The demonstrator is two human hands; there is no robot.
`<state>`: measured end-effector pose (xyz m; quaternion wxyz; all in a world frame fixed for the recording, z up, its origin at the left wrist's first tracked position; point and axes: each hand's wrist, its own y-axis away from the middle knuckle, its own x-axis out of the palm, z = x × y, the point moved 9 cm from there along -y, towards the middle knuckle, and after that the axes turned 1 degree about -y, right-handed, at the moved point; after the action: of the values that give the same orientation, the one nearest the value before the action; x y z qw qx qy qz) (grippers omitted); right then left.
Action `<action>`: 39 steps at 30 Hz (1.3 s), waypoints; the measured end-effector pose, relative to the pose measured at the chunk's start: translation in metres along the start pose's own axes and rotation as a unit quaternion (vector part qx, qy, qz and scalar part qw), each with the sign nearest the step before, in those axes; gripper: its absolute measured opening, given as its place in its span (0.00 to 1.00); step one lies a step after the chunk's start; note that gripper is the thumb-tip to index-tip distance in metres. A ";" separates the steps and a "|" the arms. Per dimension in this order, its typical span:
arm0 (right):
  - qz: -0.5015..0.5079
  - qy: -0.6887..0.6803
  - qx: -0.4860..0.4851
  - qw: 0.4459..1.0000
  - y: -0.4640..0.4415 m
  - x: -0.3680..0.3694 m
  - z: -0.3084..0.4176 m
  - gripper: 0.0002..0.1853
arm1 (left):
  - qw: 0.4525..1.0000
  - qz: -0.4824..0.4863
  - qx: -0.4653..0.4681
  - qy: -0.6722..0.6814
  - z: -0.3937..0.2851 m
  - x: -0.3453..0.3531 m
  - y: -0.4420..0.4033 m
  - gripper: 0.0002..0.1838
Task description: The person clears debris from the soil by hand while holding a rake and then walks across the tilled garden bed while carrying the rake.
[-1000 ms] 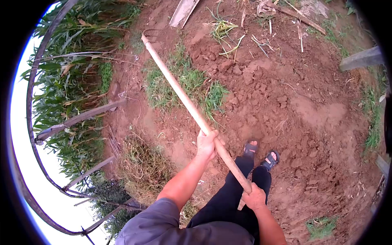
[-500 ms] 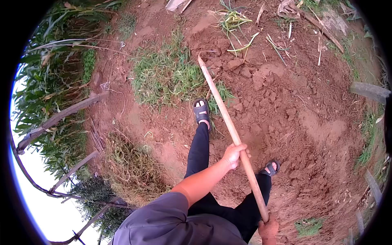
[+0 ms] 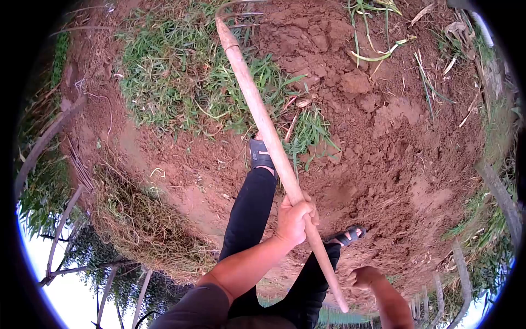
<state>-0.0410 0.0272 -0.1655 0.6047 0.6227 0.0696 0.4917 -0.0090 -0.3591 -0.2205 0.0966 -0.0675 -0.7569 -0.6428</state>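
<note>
A pronged hoe (image 3: 262, 116) with a long pale wooden handle slants across the head view. Its curved metal tines are at the top, partly cut off by the edge, beside the grass and broken soil. My left hand (image 3: 295, 220) is wrapped round the lower part of the handle. Apart from the handle, just right of its butt end, my right hand (image 3: 364, 277) has its fingers curled in, with nothing visible in them. My sandalled feet stand on either side of the handle, the front one partly covered by it.
Green grass (image 3: 170, 71) grows left of the tines, and loose reddish soil (image 3: 378, 164) spreads to the right. A heap of dry grass (image 3: 148, 225) lies at left. Pulled stalks (image 3: 378, 55) are at upper right. Wooden posts (image 3: 501, 197) line both sides.
My right hand has let go of the handle's end and moved off to the right. The hoe head has shifted up and left in view, and the camera's view has tilted.
</note>
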 end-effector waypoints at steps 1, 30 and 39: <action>-0.091 -0.032 0.037 0.995 0.004 -0.098 -0.008 0.28 | 1.000 0.011 0.021 0.007 -0.021 0.009 -0.008 0.06; -0.336 -0.590 -0.414 0.607 0.122 -0.712 0.168 0.23 | 0.974 0.033 -0.116 0.190 -0.041 0.032 -0.039 0.07; -0.227 -0.570 -0.645 0.456 0.250 -0.609 0.119 0.33 | 0.977 0.038 -0.111 0.178 -0.037 0.030 -0.042 0.07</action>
<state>-0.3938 -0.5333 -0.2561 0.8288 0.1586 -0.4881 -0.2229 -0.0454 -0.4027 -0.2482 0.2463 0.0089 -0.6483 -0.7204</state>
